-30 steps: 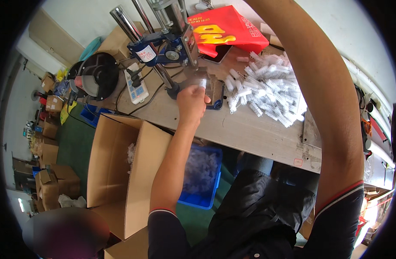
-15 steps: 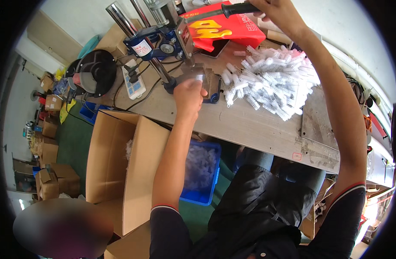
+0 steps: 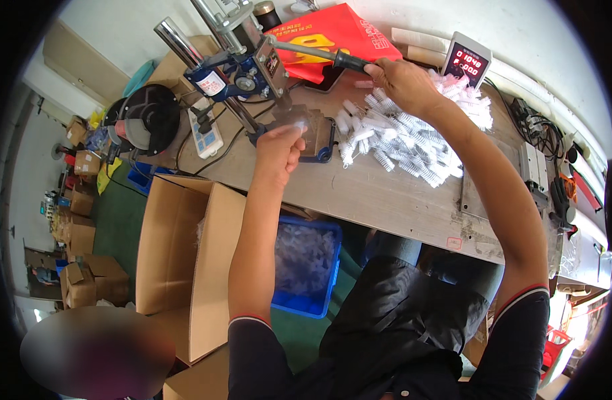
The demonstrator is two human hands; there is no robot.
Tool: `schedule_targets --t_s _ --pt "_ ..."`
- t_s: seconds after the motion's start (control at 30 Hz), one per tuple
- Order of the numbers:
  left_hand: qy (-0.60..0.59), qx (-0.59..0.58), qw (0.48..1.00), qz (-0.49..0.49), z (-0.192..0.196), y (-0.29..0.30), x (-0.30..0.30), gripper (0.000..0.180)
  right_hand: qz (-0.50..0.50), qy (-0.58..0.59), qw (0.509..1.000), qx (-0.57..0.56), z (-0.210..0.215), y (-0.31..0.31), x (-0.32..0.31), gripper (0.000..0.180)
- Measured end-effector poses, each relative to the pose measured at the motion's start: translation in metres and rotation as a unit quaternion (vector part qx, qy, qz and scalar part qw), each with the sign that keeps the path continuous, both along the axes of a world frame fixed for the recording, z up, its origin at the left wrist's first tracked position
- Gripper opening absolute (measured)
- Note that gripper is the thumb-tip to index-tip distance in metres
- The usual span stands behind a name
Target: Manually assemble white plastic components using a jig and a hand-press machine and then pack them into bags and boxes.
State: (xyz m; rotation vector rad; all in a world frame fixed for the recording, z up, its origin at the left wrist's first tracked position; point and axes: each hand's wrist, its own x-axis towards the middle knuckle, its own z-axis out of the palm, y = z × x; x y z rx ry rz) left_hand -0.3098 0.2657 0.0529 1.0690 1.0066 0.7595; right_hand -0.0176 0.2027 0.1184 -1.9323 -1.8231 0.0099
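A hand lever press point(image 3: 243, 83) with a blue body and steel columns stands at the far side of the bench. My right hand point(image 3: 407, 85) is closed round the black grip point(image 3: 351, 61) of its lever. My left hand point(image 3: 277, 152) is closed in front of the press base point(image 3: 314, 141), under the ram. A small pale piece point(image 3: 301, 125) shows at its fingertips, too blurred to name. Right of the press lies a heap of white, ribbed, brush-like pieces point(image 3: 413, 143), some with thin wire ends; my right forearm hides part of it.
A red bag point(image 3: 339, 40) lies behind the press, with a lit counter display point(image 3: 467, 59) to its right. A power strip point(image 3: 206, 137) and cables lie left. Below the bench edge are a large open carton point(image 3: 216, 267) and a blue bin point(image 3: 329, 287) of translucent pieces.
My right hand has pulled the lever grip down and toward me, uncovering the counter display. My left hand has shifted slightly left and nearer me.
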Motion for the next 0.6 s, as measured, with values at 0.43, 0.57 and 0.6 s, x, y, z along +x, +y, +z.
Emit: schedule_targets --t_s 0.43,0.57,0.6 --pt "-0.013 -0.021 0.999 -0.028 -0.007 0.003 -0.007 0.018 -0.024 -0.051 0.998 -0.028 -0.028 0.007 -0.014 0.049" --pt "-0.004 0.002 1.000 -0.027 -0.003 0.005 -0.006 0.018 -0.016 -0.097 0.993 -0.061 -0.014 0.000 -0.016 0.046" --pt "-0.008 0.007 0.999 -0.034 0.003 0.003 -0.001 0.019 -0.027 -0.126 0.991 -0.016 -0.020 -0.001 -0.011 0.045"
